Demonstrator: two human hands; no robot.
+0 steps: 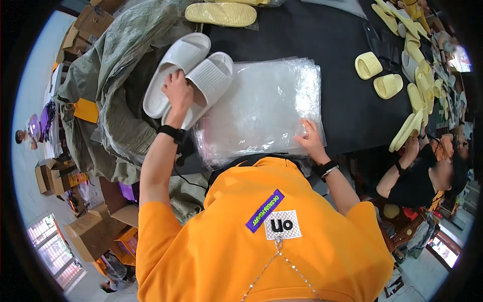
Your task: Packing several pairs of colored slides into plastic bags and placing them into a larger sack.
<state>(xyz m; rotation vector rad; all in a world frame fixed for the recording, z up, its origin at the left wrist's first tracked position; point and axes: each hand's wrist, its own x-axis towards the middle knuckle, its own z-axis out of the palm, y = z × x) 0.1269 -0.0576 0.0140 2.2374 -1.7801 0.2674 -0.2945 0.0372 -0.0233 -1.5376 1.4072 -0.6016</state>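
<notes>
A pair of light grey slide slippers (213,78) lies side by side at the left of the dark table. My left hand (178,93) reaches in where the two meet, with its fingers closed on their inner edges; the fingertips are partly hidden. To the right, a stack of clear plastic bags (256,103) lies flat, its left edge beside the slippers. Resting at the right edge of that stack is my right hand (313,143), thumb and fingers apart against the shiny film.
A crumpled grey-green woven sack (121,85) fills the table's left side. Bagged yellow slippers (221,14) lie at the far edge. Small yellow slippers (368,65) and piled pairs stand at the right, where a co-worker's hand (411,146) holds one. Cardboard boxes (95,234) stand left.
</notes>
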